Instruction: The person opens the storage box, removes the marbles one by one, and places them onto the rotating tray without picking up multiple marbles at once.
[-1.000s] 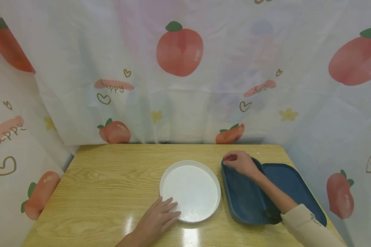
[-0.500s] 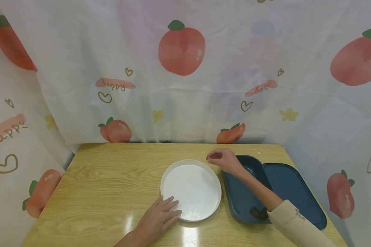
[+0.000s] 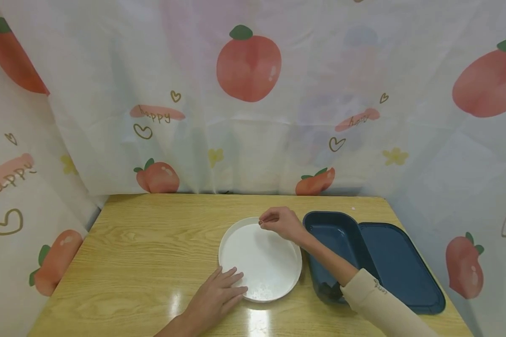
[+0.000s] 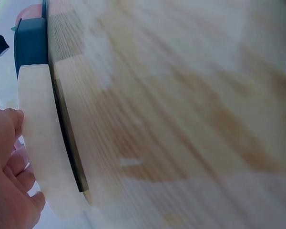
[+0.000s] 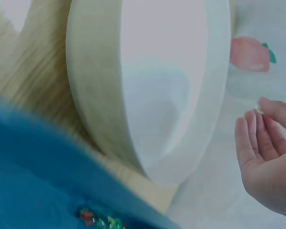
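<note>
Fingers (image 3: 235, 292) straight and spread, the left hand (image 3: 212, 299) touches the near-left rim of the round white tray (image 3: 261, 262). Over the tray's far rim, the right hand (image 3: 284, 224) pinches a small item (image 5: 259, 109), its long axis too small to tell; the tray's middle lies below, toward the person. Rightward stands the open blue box (image 3: 341, 238).

Table (image 3: 160, 252), one: pale yellow wood-grain top, glossy, at six o'clock. Rear drape (image 3: 253, 140), one: white cloth, creased, at twelve; printed red fruit (image 3: 249, 69), gold hearts (image 3: 142, 131), "happy" lettering (image 3: 157, 113). Side cloth (image 3: 38, 131), matching pattern: at nine and three o'clock. Light reflections (image 3: 259, 323), two: white, on the table toward six.
</note>
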`<state>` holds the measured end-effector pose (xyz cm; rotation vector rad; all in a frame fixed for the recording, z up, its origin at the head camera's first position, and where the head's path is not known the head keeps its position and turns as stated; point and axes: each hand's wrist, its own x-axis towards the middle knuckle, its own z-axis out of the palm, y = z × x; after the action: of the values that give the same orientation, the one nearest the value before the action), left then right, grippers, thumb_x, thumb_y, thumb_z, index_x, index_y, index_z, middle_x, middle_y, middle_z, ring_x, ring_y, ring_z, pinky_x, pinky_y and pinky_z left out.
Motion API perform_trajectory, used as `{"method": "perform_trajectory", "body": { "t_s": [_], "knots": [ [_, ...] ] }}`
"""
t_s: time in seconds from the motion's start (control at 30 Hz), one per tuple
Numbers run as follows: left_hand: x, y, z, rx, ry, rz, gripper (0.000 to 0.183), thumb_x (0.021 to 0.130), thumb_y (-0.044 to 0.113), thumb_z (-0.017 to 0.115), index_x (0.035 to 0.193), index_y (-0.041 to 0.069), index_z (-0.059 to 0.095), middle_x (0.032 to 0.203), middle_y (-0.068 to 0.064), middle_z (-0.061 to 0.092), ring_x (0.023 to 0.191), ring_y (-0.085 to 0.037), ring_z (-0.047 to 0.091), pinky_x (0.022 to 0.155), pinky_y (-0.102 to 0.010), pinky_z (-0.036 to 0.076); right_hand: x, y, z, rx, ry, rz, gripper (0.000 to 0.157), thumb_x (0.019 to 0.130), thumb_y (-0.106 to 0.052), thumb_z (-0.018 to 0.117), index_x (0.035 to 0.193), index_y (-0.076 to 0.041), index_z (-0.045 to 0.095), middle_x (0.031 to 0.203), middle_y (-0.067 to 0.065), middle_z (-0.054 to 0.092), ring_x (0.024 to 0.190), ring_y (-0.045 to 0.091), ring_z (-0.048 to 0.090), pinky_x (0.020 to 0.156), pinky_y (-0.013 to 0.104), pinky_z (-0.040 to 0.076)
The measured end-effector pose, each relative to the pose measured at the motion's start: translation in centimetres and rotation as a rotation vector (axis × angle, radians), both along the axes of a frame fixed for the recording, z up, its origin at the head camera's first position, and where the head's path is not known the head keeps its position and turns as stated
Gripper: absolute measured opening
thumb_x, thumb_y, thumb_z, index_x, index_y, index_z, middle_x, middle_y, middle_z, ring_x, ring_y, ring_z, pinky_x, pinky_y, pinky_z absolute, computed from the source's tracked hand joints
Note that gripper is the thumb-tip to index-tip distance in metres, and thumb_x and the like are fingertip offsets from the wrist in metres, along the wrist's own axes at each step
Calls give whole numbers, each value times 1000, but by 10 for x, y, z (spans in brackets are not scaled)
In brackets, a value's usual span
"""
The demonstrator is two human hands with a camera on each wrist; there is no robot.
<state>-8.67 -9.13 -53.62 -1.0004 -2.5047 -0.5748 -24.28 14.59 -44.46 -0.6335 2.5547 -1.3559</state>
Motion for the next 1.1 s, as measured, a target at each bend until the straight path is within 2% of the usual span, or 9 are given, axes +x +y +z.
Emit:
{"method": "perform_trajectory", "body": {
  "t_s": [0.33,0.57,0.83,1.1],
  "knots": [
    [0,-1,3,18,-31,-1,18,90,22,74,107,19,79,127,-7,67,125,-26,58,103,-56,44,-1,-23,-18,18,-35,19,9,88,-7,75,96,-4,76,89,1,73,83,15,70,74,32,56],
    [0,-1,1,13,-17,-2,18,91,24,74,108,20,79,129,-6,66,126,-26,57,105,-54,43,-1,-34,-29,46,-94,-13,8,85,-5,78,93,-6,76,84,-1,72,78,11,66,69,27,54],
    [0,-1,0,19,-26,-4,18,91,25,73,108,20,79,129,-6,66,126,-26,57,104,-55,43,1,-40,-45,70,-110,6,8,82,-1,79,89,-4,75,80,-1,71,73,10,64,64,24,52],
    [-1,-1,-1,35,-20,-9,17,90,22,75,107,20,79,128,-7,67,126,-27,57,103,-56,44,0,-42,-51,92,-103,5,9,81,1,78,87,-5,76,78,-2,71,71,9,63,64,24,52]
  ]
}}
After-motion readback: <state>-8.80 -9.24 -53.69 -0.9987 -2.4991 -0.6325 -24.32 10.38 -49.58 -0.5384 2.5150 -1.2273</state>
